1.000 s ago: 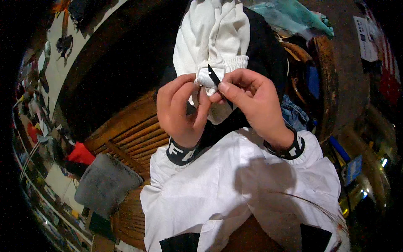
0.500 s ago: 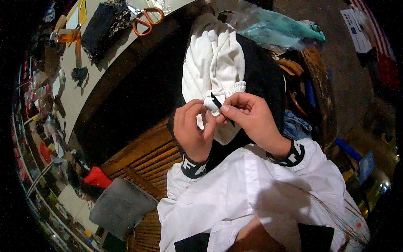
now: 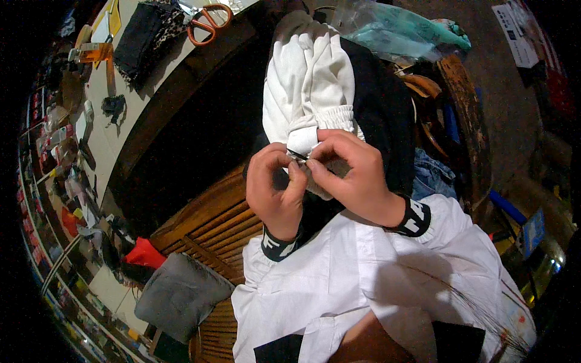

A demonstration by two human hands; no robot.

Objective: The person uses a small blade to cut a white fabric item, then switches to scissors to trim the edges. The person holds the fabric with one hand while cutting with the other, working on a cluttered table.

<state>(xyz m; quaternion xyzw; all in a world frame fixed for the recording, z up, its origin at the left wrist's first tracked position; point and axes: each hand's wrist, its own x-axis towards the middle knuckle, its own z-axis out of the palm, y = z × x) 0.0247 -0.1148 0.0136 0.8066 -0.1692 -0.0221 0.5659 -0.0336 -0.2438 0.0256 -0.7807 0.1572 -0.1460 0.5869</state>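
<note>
One slim black tool (image 3: 297, 155) sits between pinched fingers of the right hand (image 3: 354, 178) at the band (image 3: 302, 139) of the white garment (image 3: 308, 78) over black fabric (image 3: 387, 103), left hand (image 3: 272, 193) fingers nipping its end: likely fine edge work, calling for a taut fold.

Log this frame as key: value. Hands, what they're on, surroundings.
left hand: pinching white cloth
right hand: gripping black tool at the cloth's edge
black tool: partly hidden by fingers
upper left: scissors, orange handles, on table
lower left: grey cushion
upper right: plastic bag, teal
</note>
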